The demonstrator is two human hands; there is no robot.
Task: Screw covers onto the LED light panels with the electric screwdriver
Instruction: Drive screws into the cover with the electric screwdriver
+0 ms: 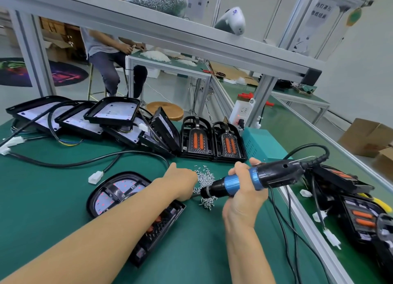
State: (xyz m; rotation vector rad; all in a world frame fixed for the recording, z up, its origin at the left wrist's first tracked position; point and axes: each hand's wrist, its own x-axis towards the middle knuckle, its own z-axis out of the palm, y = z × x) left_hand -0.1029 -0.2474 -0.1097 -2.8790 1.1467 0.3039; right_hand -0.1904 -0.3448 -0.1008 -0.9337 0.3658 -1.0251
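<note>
- While the right hand (244,190) wraps its grip around the blue collar of the electric screwdriver (255,178), the bit points left toward the screw pile (205,181) at frame centre.
- Left hand (182,182) reaches into those screws; fingers are hidden, so I cannot tell whether it pinches one.
- LED light panel (119,190) with its cover lies on the green bench (63,198), lower centre-left, under the left forearm.
- Screws look tiny, light and slippery: pinch singly. The panel seems a rigid plastic shell; steady it by the rim.
</note>
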